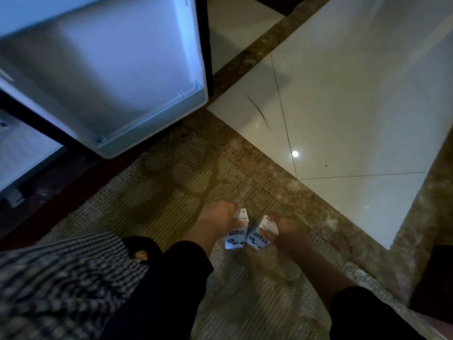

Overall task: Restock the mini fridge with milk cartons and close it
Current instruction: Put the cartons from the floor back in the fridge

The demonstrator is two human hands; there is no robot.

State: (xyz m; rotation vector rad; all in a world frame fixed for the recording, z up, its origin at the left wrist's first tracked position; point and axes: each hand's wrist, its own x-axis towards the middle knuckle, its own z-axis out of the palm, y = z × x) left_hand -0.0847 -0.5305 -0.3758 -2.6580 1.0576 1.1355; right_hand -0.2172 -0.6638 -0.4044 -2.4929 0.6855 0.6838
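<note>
Two small white milk cartons with dark print are held low over a woven mat. My left hand grips the left milk carton from above. My right hand grips the right milk carton, which tilts toward the other one; the two cartons nearly touch. The mini fridge door hangs open at the upper left, its white inner liner and bottom door shelf facing me. A strip of the fridge interior shows at the far left edge; its contents are hidden.
A ribbed brownish mat covers the floor under my hands. Glossy white tiles with brown stone borders lie to the right. My checked-trousered knee fills the lower left. A dark furniture corner stands at the lower right.
</note>
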